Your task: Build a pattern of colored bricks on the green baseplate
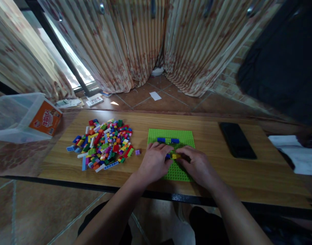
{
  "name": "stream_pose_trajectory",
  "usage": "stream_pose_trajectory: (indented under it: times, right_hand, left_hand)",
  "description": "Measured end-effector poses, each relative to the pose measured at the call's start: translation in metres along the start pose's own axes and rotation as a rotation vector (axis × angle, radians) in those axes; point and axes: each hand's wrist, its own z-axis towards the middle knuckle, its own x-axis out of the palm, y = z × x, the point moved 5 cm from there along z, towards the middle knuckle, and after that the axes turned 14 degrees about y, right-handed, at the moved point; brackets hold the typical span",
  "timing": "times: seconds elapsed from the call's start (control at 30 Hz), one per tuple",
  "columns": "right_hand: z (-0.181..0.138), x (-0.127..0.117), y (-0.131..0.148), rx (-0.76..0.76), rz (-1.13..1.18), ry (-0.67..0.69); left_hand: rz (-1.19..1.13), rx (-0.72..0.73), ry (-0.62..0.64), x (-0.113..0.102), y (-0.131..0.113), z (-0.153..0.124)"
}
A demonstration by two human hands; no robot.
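A light green studded baseplate lies on the table beneath both hands. Two blue bricks, one on the left and one on the right, sit spaced apart near its far side. My left hand is closed at a blue brick, mostly hidden by its fingers. From the other side my right hand pinches a yellow brick that meets the blue one. Whether these two are pressed onto the plate is hard to see.
A heap of mixed coloured bricks covers the table's left part, with a purple brick apart from it. A black phone lies on the right. Beyond the left end stands a clear plastic bin. The table's dark front edge runs before my knees.
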Motion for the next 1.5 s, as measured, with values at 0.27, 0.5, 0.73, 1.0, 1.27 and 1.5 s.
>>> stream_pose_trajectory:
  times: [0.27, 0.5, 0.73, 1.0, 1.27, 1.5]
  right_hand:
    - [-0.002, -0.001, -0.007, 0.054, 0.102, -0.006]
    - [-0.012, -0.025, -0.031, 0.138, 0.197, -0.201]
    - [-0.012, -0.025, -0.027, 0.271, 0.128, -0.129]
    - [-0.007, -0.012, -0.021, 0.323, 0.079, -0.039]
    - [-0.003, -0.01, -0.022, 0.41, 0.044, -0.08]
    - [-0.001, -0.008, -0.024, 0.415, 0.056, -0.069]
  left_hand:
    - [0.06, 0.016, -0.021, 0.005, -0.004, 0.005]
    - [0.063, 0.023, -0.031, 0.007, -0.003, 0.006]
    - [0.066, 0.007, -0.036, 0.006, -0.003, 0.008]
    - [0.078, -0.043, -0.009, 0.004, -0.005, 0.011]
    - [0.091, -0.084, 0.043, 0.003, -0.007, 0.013]
    - [0.064, -0.101, 0.079, 0.003, -0.004, 0.017]
